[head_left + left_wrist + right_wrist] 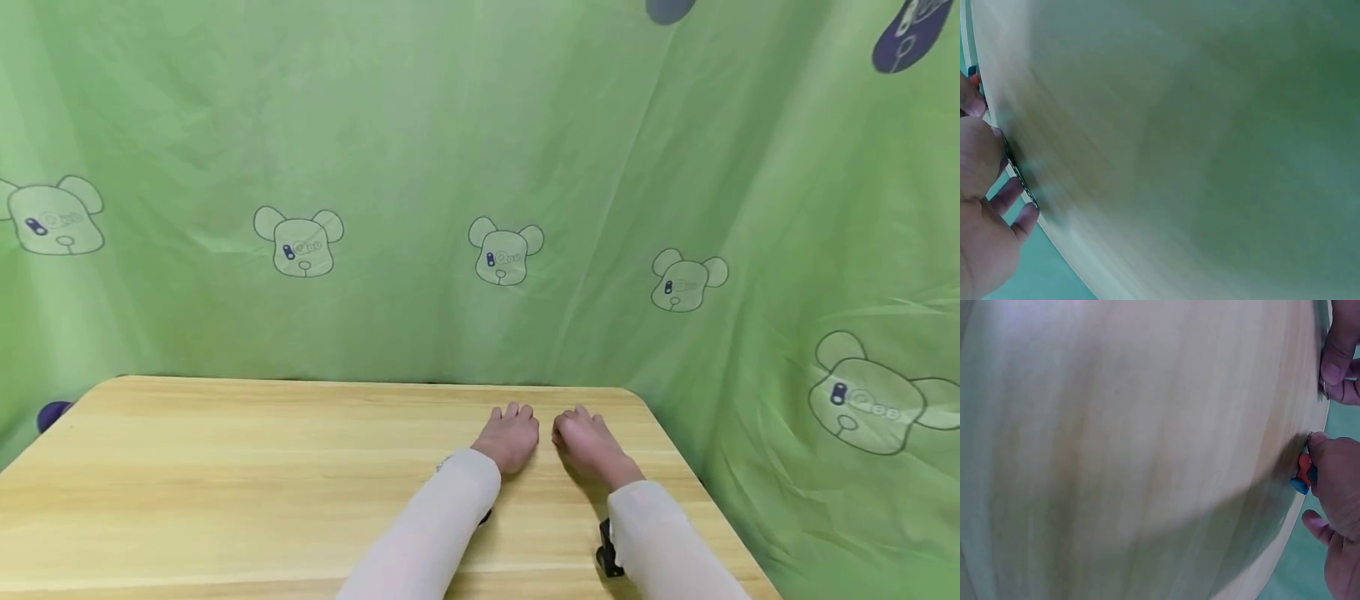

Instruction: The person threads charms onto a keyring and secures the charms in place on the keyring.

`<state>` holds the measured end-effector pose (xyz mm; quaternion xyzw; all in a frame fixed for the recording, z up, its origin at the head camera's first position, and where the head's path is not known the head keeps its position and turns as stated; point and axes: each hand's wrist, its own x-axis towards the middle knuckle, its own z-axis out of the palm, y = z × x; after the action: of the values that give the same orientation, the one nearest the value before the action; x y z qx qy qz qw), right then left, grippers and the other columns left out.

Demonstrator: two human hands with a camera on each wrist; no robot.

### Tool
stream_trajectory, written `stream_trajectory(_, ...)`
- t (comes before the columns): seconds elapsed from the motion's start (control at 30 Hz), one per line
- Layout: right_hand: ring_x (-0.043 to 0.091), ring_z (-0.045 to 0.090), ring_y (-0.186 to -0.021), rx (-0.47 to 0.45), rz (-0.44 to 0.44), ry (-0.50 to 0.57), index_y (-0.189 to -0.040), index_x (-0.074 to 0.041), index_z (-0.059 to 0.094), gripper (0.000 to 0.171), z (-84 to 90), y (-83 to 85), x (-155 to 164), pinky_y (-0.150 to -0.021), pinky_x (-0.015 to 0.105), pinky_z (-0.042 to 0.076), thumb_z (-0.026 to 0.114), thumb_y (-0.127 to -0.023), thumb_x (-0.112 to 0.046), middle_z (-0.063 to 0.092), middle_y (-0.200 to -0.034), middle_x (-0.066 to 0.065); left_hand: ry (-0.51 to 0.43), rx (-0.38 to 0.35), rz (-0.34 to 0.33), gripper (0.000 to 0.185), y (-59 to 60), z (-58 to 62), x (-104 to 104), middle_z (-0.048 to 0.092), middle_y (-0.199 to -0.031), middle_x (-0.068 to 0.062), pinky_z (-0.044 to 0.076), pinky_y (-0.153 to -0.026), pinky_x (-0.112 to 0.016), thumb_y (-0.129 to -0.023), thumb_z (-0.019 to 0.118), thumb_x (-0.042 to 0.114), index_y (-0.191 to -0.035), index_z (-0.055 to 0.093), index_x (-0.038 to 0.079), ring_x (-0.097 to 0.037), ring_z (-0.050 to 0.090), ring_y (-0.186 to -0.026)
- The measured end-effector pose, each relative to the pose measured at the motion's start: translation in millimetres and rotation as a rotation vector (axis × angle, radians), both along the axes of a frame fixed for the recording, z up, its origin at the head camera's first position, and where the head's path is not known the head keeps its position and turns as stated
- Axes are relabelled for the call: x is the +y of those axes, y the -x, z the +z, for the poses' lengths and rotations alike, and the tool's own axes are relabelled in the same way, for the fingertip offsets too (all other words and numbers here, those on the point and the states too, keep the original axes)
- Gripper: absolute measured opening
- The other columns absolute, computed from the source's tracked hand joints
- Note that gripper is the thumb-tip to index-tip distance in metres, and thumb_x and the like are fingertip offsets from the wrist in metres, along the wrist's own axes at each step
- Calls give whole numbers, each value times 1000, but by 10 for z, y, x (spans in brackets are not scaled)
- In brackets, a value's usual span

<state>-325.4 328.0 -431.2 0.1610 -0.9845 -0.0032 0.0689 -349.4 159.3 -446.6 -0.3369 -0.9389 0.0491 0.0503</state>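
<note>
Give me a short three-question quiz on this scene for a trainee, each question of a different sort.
1. True or false: the left hand and the right hand lie far apart on the table.
2. What is printed on the green cloth? A) stars B) bear heads C) stripes
3. In the right wrist view, what colours has the small thing at the right hand's fingertips?
Key: 1 false, they lie side by side; 2 B; 3 red and blue.
</note>
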Motion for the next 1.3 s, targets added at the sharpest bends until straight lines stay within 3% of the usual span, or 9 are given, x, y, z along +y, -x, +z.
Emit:
stream_trajectory(0.17,22,46,-82,-53,-28,69,-83,-12,61,16,-12,-31,29,-74,44,43,62,-97,-4,55,-82,-1,-89,-56,-10,27,8,9,-51,54,-128,3,42,-95,-36,-110,46,31,-124,65,17,-16,44,-113)
stream_trajectory(0.33,21,45,-83,-77,-54,138,-84,-13,60,17,-41,-17,77,-76,43,41,59,-99,-5,54,-83,-2,-178,-114,-16,22,3,61,-108,55,-120,3,44,-100,-38,-110,45,32,-112,63,19,-17,46,-111)
stream_trajectory(0.5,23,50,-90,-45,-51,228,-91,-11,62,13,-46,6,78,-82,46,44,57,-103,-9,58,-89,-1,-276,-197,-15,6,19,104,-183,53,-109,5,43,-94,-35,-106,54,18,-109,59,19,-15,44,-102)
stream_trajectory(0.63,24,50,-94,-9,-24,299,-98,-8,63,10,-21,17,38,-84,45,43,56,-104,-10,60,-94,1,-412,-270,-30,17,61,101,-241,48,-100,6,37,-85,-31,-96,61,0,-105,58,15,-15,39,-95)
stream_trajectory(0.83,21,47,-90,83,55,347,-96,-8,61,8,52,34,-84,-81,40,40,58,-102,-5,58,-91,-1,-568,-341,-74,8,90,137,-369,48,-100,4,34,-86,-33,-99,57,2,-102,57,9,-18,38,-98)
stream_trajectory(1.03,20,45,-88,158,103,405,-91,-12,58,13,88,53,-235,-79,38,37,60,-102,-6,52,-84,-4,-673,-358,-70,8,38,229,-569,46,-95,3,36,-90,-36,-97,57,3,-96,54,10,-19,40,-102)
stream_trajectory(1.17,20,45,-88,192,141,445,-91,-10,60,11,107,1,-345,-78,38,37,61,-101,-6,51,-82,-5,-735,-326,-134,13,-31,270,-734,44,-91,1,34,-86,-32,-95,52,-5,-91,51,7,-18,39,-95)
stream_trajectory(1.3,21,48,-89,239,198,495,-95,-6,63,6,146,-54,-464,-82,40,40,62,-101,-6,53,-81,-6,-750,-273,-208,15,-112,319,-917,43,-89,1,33,-87,-31,-99,49,-5,-90,49,6,-16,39,-92)
